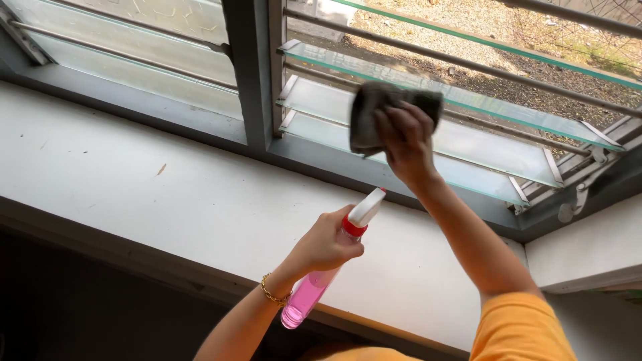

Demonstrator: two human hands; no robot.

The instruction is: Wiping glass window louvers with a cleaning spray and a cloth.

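My right hand [406, 144] grips a dark grey cloth [374, 107] and presses it against a glass louvre slat [468, 144] of the open window on the right. My left hand [326, 242] holds a spray bottle [314, 284] of pink liquid with a white nozzle and red collar, tilted with the nozzle pointing up towards the window. The bottle hangs above the white sill [167, 194]. A gold chain bracelet [273, 294] circles my left wrist.
Several glass slats [428, 83] sit tilted open behind horizontal metal bars [468, 67]. A dark grey frame post [251, 67] splits the window; the left panel's frosted slats [134, 60] are closed. Gravel ground lies outside. A lower white ledge [588, 247] is at right.
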